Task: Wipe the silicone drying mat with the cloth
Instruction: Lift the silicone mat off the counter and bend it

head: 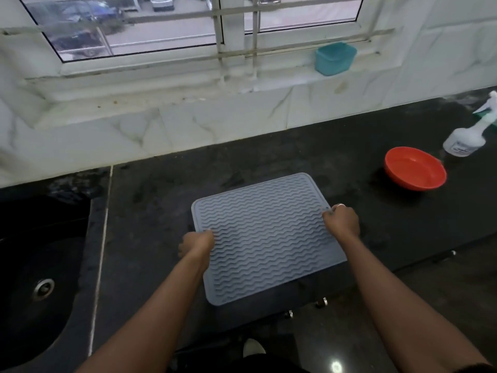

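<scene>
A grey silicone drying mat (266,235) with wavy ridges lies on the black countertop (295,154), its near edge reaching past the counter's front edge. My left hand (197,244) grips the mat's left edge, fingers curled round it. My right hand (342,221) pinches the right edge near the far corner; a ring shows on one finger. At the far right, behind the spray bottle, a bit of green that may be the cloth (484,114) shows.
A red bowl (415,168) sits right of the mat. A white spray bottle (468,135) lies beyond it at the far right. A black sink (35,278) is at the left. A teal container (334,58) stands on the window sill.
</scene>
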